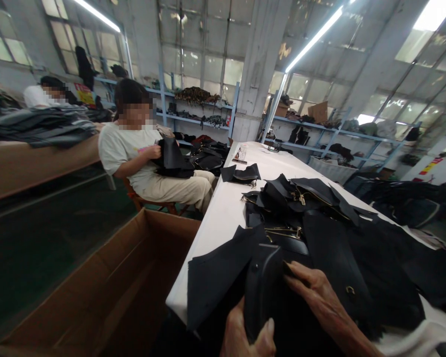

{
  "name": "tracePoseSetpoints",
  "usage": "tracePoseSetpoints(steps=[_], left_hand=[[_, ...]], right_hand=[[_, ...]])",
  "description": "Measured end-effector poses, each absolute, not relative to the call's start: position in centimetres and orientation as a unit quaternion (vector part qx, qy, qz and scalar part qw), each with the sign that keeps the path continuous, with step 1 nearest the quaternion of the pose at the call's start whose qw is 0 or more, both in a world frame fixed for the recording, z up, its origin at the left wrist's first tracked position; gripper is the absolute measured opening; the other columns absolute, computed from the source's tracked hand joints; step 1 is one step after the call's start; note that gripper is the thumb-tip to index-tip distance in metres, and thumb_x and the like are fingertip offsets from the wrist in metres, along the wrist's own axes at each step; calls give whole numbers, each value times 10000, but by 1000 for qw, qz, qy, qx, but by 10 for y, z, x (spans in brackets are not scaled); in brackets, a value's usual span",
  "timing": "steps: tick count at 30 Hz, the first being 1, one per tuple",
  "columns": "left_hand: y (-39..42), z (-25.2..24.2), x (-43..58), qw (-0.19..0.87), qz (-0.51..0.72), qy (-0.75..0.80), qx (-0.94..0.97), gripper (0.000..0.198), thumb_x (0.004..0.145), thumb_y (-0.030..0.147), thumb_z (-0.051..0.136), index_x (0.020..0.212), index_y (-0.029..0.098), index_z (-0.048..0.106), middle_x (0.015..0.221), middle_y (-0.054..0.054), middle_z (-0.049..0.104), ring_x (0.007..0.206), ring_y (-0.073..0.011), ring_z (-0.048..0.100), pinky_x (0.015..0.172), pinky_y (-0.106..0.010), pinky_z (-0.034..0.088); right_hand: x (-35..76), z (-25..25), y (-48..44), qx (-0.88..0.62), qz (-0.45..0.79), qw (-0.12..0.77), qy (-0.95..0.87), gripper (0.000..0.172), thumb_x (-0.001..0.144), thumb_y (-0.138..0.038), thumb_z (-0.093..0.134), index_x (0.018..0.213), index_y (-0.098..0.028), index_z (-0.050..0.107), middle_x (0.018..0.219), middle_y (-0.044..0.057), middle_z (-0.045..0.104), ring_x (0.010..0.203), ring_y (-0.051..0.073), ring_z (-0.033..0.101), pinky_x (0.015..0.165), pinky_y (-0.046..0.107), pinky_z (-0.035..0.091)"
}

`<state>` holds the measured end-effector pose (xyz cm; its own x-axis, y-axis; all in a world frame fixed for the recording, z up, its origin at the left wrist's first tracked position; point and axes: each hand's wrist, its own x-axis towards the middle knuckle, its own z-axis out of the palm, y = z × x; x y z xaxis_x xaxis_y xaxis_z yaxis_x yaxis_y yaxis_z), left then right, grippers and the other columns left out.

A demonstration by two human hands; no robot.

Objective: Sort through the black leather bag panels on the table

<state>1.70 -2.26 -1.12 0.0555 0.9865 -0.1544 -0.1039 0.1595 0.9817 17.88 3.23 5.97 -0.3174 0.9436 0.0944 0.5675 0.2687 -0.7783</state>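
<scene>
White worktable (219, 223), left hand (247, 329) gripping a black leather panel (263, 287), right hand (319, 297) pinching its edge

Just beyond the right hand (321, 295), a long white-covered table (223, 218) carries heaped black bag panels (282, 191) with gold-coloured zippers (301, 198).

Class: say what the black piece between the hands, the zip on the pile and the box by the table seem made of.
The black piece: leather or imitation leather, smooth with soft sheen; the look leaves which open. The zip: gold-toned metal, from its glint. The box: matte brown cardboard, from its folded flaps.
</scene>
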Motion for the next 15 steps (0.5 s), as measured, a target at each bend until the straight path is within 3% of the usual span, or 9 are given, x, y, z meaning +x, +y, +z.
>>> tracePoseSetpoints(steps=[3, 6, 11, 15], left_hand=[[-14, -5, 16, 645, 461, 425, 436, 393, 750, 518, 557, 846, 138, 524, 443, 28, 518, 337, -111, 491, 370, -202, 397], [-5, 1, 13, 669, 444, 403, 439, 367, 814, 489, 505, 743, 130, 528, 445, 11, 524, 350, -98, 494, 379, -190, 389], [10, -7, 12, 671, 455, 415, 412, 384, 837, 451, 490, 637, 126, 526, 421, -7, 533, 351, -96, 489, 394, -198, 399], [12, -10, 9, 669, 452, 442, 390, 384, 835, 445, 494, 626, 125, 521, 411, -7, 531, 347, -97, 485, 394, -200, 394]], right_hand=[[187, 35, 25, -515, 299, 296, -747, 275, 879, -333, 450, 954, -194, 675, 785, 29, 558, 800, 215, 536, 714, 274, 425], [190, 20, 22, -524, 289, 300, -743, 341, 906, -320, 395, 1119, -180, 622, 805, 41, 537, 720, 194, 546, 651, 263, 442], [192, 23, 22, -549, 302, 285, -725, 290, 892, -336, 438, 1008, -200, 667, 793, 33, 574, 818, 225, 534, 723, 283, 420], [193, 24, 25, -567, 304, 285, -710, 284, 890, -338, 434, 955, -188, 666, 775, 21, 583, 758, 214, 533, 700, 292, 410]])
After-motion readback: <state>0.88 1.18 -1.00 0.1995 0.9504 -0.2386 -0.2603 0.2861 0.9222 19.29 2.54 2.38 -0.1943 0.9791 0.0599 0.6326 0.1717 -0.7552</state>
